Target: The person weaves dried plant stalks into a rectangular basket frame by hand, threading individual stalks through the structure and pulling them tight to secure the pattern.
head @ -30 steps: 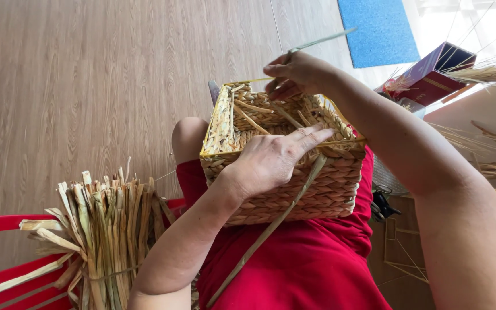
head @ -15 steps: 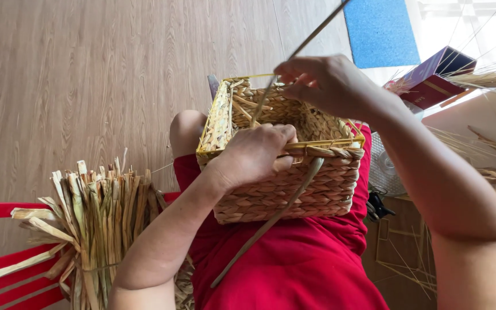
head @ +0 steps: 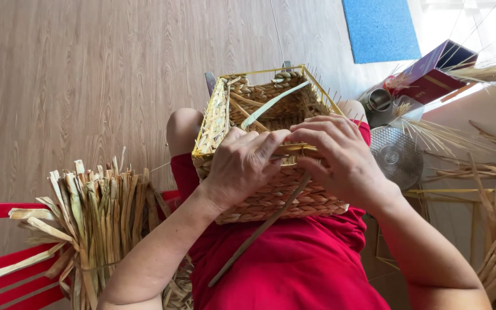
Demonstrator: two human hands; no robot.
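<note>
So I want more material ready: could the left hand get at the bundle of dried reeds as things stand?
Probably yes. The bundle of dried reeds sits just beside the left forearm, nothing between, though the left hand is now gripping the woven basket rim.

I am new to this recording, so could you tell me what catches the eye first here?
At centre, a half-woven straw basket rests on the red-clad lap, with the left hand and right hand meeting on its near rim. A bundle of dried reeds stands at lower left, and a blue mat lies at the top.
</note>
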